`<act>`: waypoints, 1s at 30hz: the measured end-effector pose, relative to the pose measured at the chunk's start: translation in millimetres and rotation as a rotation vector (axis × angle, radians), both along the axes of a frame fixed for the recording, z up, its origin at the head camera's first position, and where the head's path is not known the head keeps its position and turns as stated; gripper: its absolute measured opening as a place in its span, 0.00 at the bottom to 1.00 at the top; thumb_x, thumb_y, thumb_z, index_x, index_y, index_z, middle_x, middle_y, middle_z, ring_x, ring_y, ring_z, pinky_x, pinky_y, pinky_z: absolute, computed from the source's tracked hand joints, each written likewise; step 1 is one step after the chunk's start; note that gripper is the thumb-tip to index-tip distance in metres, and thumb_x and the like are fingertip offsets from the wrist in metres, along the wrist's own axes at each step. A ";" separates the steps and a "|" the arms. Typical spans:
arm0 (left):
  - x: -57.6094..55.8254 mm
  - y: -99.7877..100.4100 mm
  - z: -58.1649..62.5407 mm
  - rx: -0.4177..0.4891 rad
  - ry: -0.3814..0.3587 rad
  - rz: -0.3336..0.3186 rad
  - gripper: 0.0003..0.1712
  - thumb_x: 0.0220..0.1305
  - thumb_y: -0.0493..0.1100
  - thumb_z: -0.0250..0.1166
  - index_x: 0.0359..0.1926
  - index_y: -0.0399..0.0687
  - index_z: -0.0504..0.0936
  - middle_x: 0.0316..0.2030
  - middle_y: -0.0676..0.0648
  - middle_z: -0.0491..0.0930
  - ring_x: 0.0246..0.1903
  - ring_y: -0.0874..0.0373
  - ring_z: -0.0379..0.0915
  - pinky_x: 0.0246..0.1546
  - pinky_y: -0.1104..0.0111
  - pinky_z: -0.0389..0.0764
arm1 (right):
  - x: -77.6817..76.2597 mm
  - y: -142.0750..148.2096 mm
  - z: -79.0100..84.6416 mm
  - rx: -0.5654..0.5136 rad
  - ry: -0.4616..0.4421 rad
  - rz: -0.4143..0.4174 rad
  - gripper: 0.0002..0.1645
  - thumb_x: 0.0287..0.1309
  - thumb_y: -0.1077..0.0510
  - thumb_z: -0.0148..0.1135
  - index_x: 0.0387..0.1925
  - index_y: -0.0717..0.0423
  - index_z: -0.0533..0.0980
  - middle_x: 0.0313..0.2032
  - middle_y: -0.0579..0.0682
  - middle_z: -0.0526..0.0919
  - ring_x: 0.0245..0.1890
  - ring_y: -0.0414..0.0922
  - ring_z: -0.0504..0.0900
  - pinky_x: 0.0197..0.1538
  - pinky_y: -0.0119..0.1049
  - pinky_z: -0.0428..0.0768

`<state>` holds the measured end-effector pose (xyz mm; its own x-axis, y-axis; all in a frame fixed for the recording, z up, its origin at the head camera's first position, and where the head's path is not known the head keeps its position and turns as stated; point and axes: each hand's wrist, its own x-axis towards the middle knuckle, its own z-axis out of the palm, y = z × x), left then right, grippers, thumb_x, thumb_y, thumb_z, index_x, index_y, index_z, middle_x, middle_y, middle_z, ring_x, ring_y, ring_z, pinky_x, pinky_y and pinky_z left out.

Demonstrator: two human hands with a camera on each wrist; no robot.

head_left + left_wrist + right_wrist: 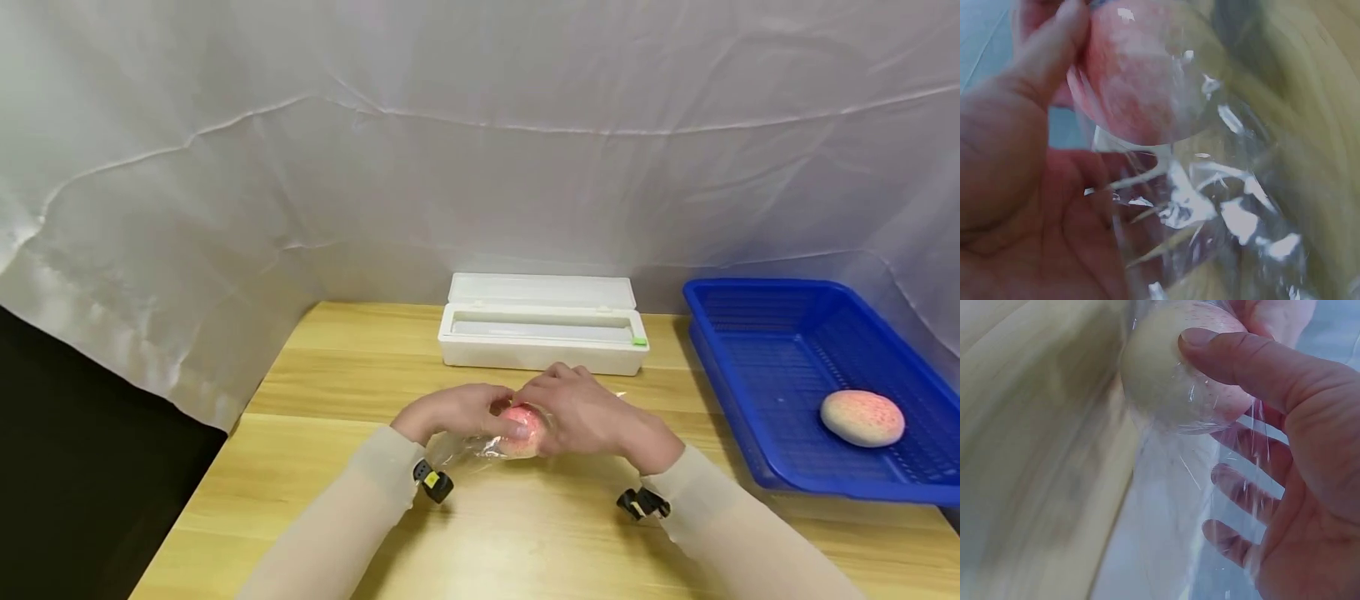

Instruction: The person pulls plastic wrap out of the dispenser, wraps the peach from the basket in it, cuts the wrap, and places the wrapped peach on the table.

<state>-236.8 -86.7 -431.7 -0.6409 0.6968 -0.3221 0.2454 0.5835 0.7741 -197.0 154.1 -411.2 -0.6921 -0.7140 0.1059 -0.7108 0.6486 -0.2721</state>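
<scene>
Between the two hands, above the wooden table, is a pink and cream peach (519,433) with clear cling film (1235,219) drawn around it. My left hand (459,412) grips it from the left, thumb on the near face. From the other side my right hand (588,414) holds the peach, and its thumb lies on the film-covered cream skin in the right wrist view. Loose film (1169,487) trails past the spread lower fingers of the right hand. More wrinkled, shiny film hangs below the peach near the left palm.
Behind the hands stands a white cling film box (543,354) with its lid raised and a roll inside. At the right, a blue plastic basket (720,400) holds another pink and cream peach (862,418). Pale cloth (480,192) hangs behind the wooden table (300,467).
</scene>
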 end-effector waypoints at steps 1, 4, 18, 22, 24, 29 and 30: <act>-1.5 -0.4 -1.2 0.035 -0.065 -0.017 0.37 0.70 0.60 0.69 0.72 0.49 0.75 0.57 0.51 0.85 0.55 0.57 0.80 0.62 0.59 0.79 | 1.9 -0.5 2.5 0.008 0.025 0.012 0.39 0.46 0.47 0.84 0.62 0.41 0.80 0.59 0.40 0.85 0.60 0.50 0.75 0.58 0.54 0.74; -5.2 -1.4 -2.6 0.139 -0.240 -0.062 0.28 0.73 0.53 0.68 0.68 0.48 0.78 0.47 0.51 0.87 0.45 0.60 0.82 0.54 0.64 0.83 | 7.6 -1.8 11.0 0.047 0.097 0.028 0.42 0.46 0.45 0.83 0.66 0.40 0.79 0.60 0.41 0.84 0.61 0.50 0.75 0.60 0.54 0.74; 4.9 -16.0 13.7 0.298 -0.171 -0.004 0.23 0.70 0.46 0.70 0.62 0.42 0.81 0.47 0.49 0.86 0.46 0.57 0.81 0.51 0.65 0.83 | 19.8 26.9 46.3 -0.324 0.418 -0.132 0.35 0.58 0.45 0.74 0.62 0.58 0.79 0.58 0.59 0.84 0.60 0.62 0.76 0.63 0.61 0.72; 6.5 -28.1 21.1 0.313 -0.110 -0.003 0.23 0.70 0.46 0.71 0.63 0.46 0.81 0.49 0.50 0.84 0.48 0.56 0.79 0.52 0.65 0.82 | 25.2 51.4 44.7 -0.639 0.339 -0.319 0.17 0.65 0.58 0.70 0.54 0.59 0.84 0.48 0.55 0.87 0.52 0.46 0.80 0.57 0.36 0.73; 6.8 -34.2 24.4 0.334 -0.098 -0.008 0.23 0.70 0.45 0.70 0.64 0.48 0.81 0.51 0.49 0.83 0.49 0.54 0.78 0.52 0.65 0.82 | 29.2 61.2 41.9 -0.730 0.202 -0.429 0.14 0.67 0.61 0.68 0.53 0.57 0.85 0.46 0.47 0.86 0.48 0.39 0.78 0.52 0.28 0.72; 8.4 -40.8 31.4 0.362 -0.100 0.000 0.28 0.67 0.41 0.72 0.67 0.51 0.79 0.56 0.47 0.80 0.53 0.52 0.76 0.54 0.63 0.81 | 32.8 73.1 37.7 -0.732 -0.063 -0.471 0.13 0.71 0.62 0.64 0.54 0.55 0.82 0.48 0.42 0.81 0.45 0.36 0.77 0.45 0.27 0.75; 8.9 -40.5 32.4 0.364 -0.100 0.001 0.29 0.66 0.41 0.73 0.67 0.51 0.79 0.58 0.47 0.80 0.54 0.52 0.76 0.55 0.62 0.81 | 32.4 73.3 37.0 -0.704 -0.078 -0.439 0.12 0.70 0.62 0.66 0.54 0.54 0.82 0.49 0.42 0.80 0.46 0.36 0.77 0.46 0.27 0.75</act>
<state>-227.8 -127.1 -399.3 -0.6193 0.7768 -0.1146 0.1574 0.2658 0.9511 -164.6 227.3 -374.2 -0.9161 -0.1620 0.3669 -0.3950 0.5223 -0.7558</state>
